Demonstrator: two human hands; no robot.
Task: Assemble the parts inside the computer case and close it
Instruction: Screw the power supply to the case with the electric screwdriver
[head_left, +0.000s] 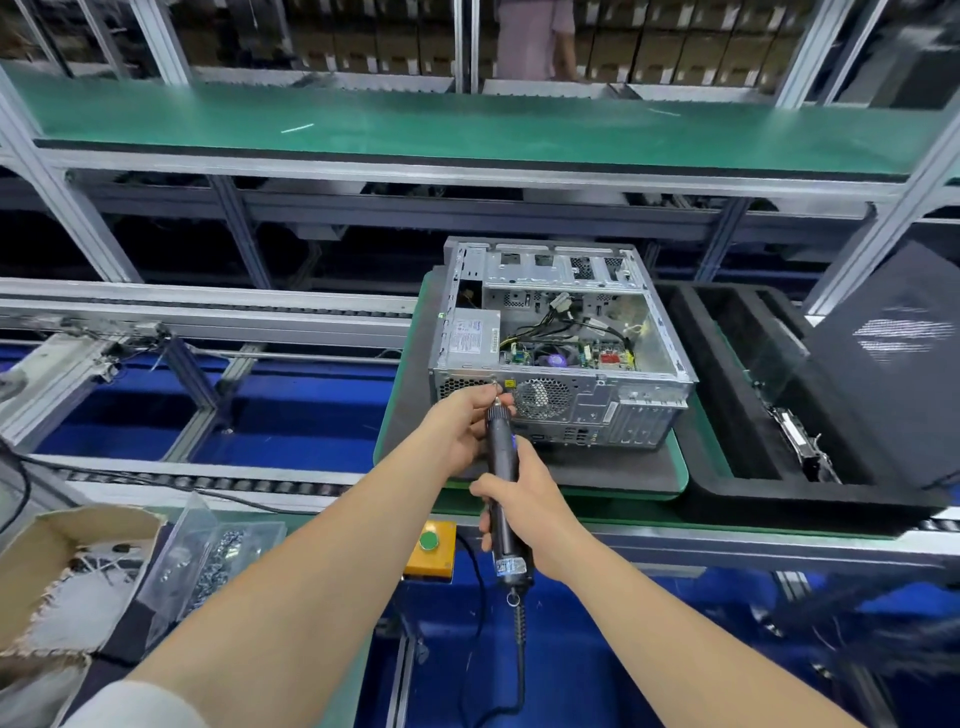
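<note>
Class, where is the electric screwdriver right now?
Centre of the head view: the right hand grips the electric screwdriver, the left hand steadies its tip at the rear of the computer case.

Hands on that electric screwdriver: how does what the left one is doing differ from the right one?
The left hand sits up at the tip, close against the rear of the computer case; the right hand is lower, around the middle of the barrel. The left hand pinches the front end of the electric screwdriver with its fingertips; the right hand wraps all its fingers round the barrel. Both hold the same tool.
</note>
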